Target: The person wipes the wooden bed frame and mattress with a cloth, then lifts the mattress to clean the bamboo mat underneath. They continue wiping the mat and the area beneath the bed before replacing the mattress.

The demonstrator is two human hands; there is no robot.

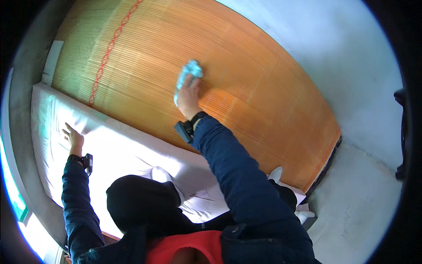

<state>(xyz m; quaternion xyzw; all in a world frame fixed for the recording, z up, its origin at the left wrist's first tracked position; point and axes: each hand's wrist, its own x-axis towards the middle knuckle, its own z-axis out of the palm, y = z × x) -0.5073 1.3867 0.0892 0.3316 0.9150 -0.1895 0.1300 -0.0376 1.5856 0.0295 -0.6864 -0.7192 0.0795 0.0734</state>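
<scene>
Pressed to the orange bamboo sleeping mat [250, 69], a light-blue cloth [191, 70] lies bunched under the fingers of my right hand [189, 95], near the middle of the view. My left hand [75, 137] is at the left, its fingers spread on or just above a white sheet-covered mattress [132, 148]; it holds nothing. The mattress runs along the near side of the mat. Down the left part of the mat goes a red chain-like pattern [107, 56]. Each wrist bears a dark strapped device.
A pale wall [316, 36] borders the mat's curved far edge, and a grey floor [349, 191] shows at the lower right. At the lower left is a bright window [15, 184]. My black-clad legs [141, 201] rest on the mattress.
</scene>
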